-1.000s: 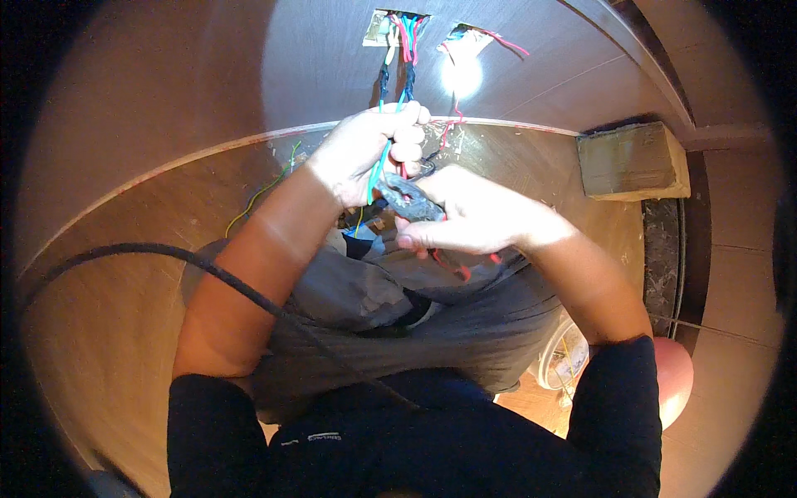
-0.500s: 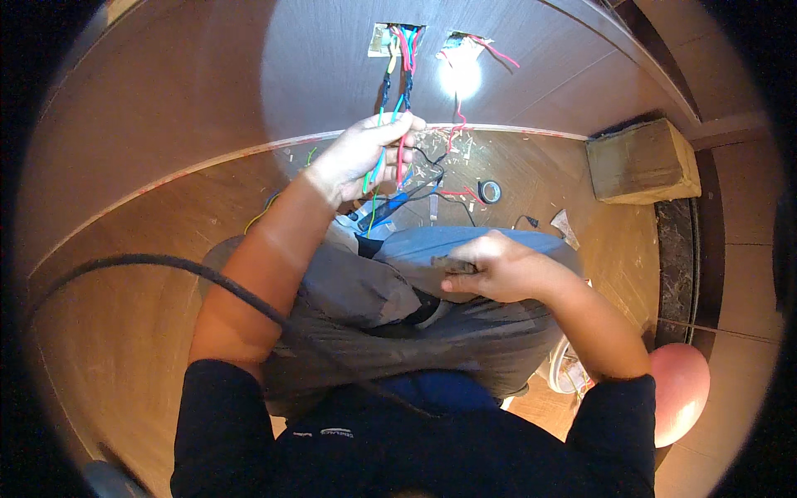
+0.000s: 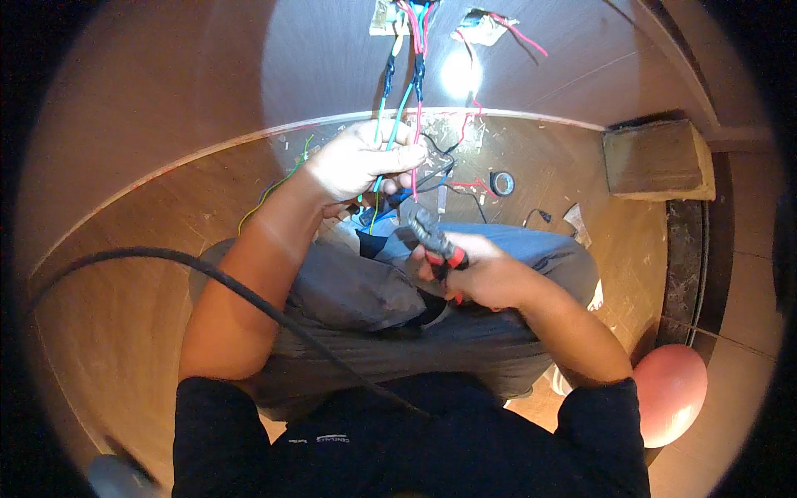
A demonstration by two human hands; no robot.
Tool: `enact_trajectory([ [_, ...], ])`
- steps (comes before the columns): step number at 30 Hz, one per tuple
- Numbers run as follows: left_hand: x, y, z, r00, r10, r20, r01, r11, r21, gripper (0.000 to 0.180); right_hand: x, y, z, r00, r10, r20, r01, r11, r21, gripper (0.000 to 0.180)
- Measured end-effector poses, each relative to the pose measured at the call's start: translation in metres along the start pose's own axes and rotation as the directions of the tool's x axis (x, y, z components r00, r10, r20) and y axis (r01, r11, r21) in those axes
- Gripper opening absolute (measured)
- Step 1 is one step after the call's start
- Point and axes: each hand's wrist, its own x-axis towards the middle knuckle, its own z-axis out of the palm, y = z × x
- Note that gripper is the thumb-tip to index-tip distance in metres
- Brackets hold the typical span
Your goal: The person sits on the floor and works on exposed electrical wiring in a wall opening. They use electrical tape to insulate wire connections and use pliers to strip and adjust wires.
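My left hand [image 3: 357, 162] is closed around several electrical wires hanging from a square hole in the wall. A red wire [image 3: 417, 120] runs between its fingertips, its free end pointing down. A blue wire [image 3: 401, 116] and a green one pass through the same hand. Black tape wraps [image 3: 418, 79] cover the wires higher up. Pliers [image 3: 427, 230] with red and black handles are gripped in my right hand [image 3: 481, 270]. Their jaws point up toward the red wire's end, apart from it. Whether the jaws are parted I cannot tell.
A second wall hole [image 3: 486, 29] has loose red wires hanging out. On the floor lie a tape roll [image 3: 501, 183], a small black plug [image 3: 544, 216] and scattered scraps. A wooden block [image 3: 656, 162] stands right. A black cable [image 3: 191, 261] crosses my left arm.
My right hand has turned the pliers so their jaws now point up and closer to the wires. The left hand keeps its hold, with the red wire now at its fingertips.
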Motion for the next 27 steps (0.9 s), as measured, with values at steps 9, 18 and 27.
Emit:
enact_trajectory([
  [9, 0.0, -0.003, 0.005, 0.996, 0.091, -0.002, -0.091, 0.996, -0.023, 0.016, 0.007, -0.028, -0.016, 0.991, -0.073, -0.116, 0.028, 0.937, -0.348, 0.011],
  [18, -0.001, -0.002, 0.006, 0.999, 0.028, -0.027, -0.031, 0.995, -0.094, 0.015, 0.008, -0.031, -0.012, 0.993, -0.013, -0.118, -0.022, 0.957, -0.288, 0.01],
  [27, -0.001, -0.002, 0.005, 0.999, 0.04, -0.008, -0.04, 0.996, -0.075, 0.016, 0.006, -0.023, -0.006, 0.991, -0.045, -0.129, 0.007, 0.96, -0.281, 0.012],
])
